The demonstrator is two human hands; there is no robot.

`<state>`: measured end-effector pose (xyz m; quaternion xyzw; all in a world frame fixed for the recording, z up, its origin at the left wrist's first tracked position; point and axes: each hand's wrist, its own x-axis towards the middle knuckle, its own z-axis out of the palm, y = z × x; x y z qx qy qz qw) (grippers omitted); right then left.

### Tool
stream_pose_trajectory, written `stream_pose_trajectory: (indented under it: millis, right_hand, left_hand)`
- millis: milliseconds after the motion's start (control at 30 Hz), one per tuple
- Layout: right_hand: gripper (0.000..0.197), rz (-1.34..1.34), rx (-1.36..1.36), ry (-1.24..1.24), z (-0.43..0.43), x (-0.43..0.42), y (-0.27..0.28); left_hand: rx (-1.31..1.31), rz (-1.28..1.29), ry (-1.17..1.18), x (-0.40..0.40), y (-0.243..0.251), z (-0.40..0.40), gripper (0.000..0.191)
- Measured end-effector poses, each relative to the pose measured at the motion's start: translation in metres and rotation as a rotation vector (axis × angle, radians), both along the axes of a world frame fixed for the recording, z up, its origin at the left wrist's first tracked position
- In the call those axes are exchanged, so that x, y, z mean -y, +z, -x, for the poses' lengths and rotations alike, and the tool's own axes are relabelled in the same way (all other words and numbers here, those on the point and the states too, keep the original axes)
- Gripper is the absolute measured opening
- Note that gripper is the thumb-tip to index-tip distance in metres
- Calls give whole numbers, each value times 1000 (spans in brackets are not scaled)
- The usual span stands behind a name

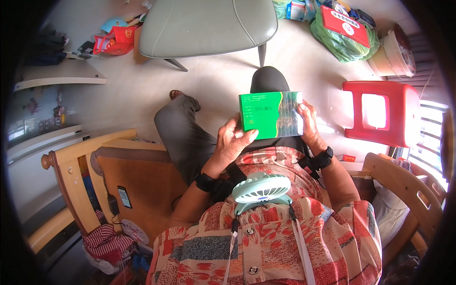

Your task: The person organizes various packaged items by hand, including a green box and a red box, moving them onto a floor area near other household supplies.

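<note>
Between my two hands is a flat green box [260, 115] with small printed writing and a pictured or clear strip along its right side. My left hand [231, 137] grips its left edge and lower corner, the thumb lying on the front face. On the other side my right hand [309, 119] pinches the right edge, thumb in front. Fingers behind the box are hidden. It is held above my lap, just before my knee [269, 79]. A pale green portable fan [263, 188] hangs at my chest on a lanyard.
A grey padded chair [208, 28] stands ahead. At right are a red plastic stool [399, 114] lying tipped and a green bag [331, 39] under a red box [345, 25]. A smartphone [124, 197] lies on the brown seat [149, 178] at left, beside a wooden armrest [92, 148].
</note>
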<state>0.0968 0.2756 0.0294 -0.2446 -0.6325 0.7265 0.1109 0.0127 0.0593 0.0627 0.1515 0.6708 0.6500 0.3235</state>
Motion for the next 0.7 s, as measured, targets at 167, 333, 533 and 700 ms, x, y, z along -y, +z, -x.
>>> stream_pose_trajectory:
  millis: [167, 333, 533, 700]
  right_hand:
    - [54, -2, 36, 11, 0, -1, 3]
    - [54, -3, 35, -13, 1, 0, 1]
    - [53, -2, 35, -6, 1, 1, 3]
    - [53, 7, 48, -2, 0, -1, 1]
  left_hand:
    - [-80, 58, 3, 0, 1, 0, 44]
    - [-58, 61, 6, -1, 2, 0, 43]
    - [-38, 33, 6, 0, -3, 0, 44]
    - [-38, 11, 16, 1, -9, -2, 44]
